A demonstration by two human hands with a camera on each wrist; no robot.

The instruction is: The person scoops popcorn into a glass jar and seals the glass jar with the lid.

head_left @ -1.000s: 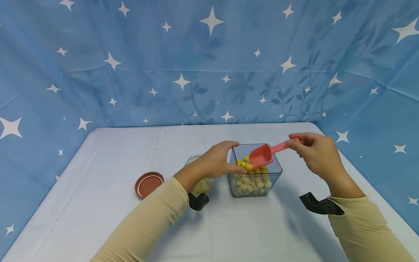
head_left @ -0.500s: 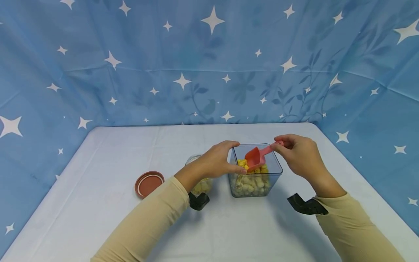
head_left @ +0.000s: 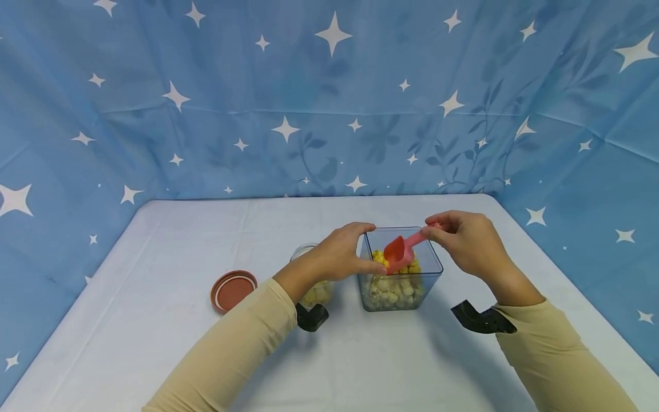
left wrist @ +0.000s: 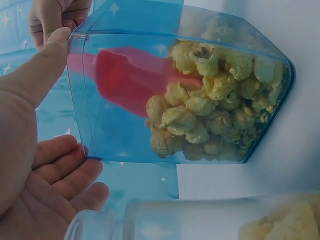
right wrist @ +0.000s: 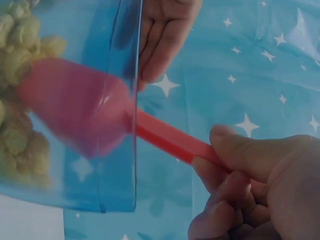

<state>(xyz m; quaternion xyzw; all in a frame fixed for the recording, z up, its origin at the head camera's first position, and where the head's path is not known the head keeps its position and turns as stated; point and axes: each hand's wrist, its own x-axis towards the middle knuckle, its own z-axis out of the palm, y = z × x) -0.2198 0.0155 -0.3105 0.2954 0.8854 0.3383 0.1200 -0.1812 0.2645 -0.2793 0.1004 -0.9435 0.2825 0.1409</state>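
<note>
Our right hand [head_left: 471,243] pinches the scoop [head_left: 401,257] by its handle, tip among the popcorn [left wrist: 217,125]; our left hand [head_left: 337,249], spread wide, grips the container [head_left: 430,279] by its rim. We should lift the bowl level.

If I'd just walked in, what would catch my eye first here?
Probably the pink scoop, held by the right hand and dipped among the yellow popcorn in the clear container. The left hand holds the container's left side. Behind the white table hangs a star-patterned blue curtain.
</note>
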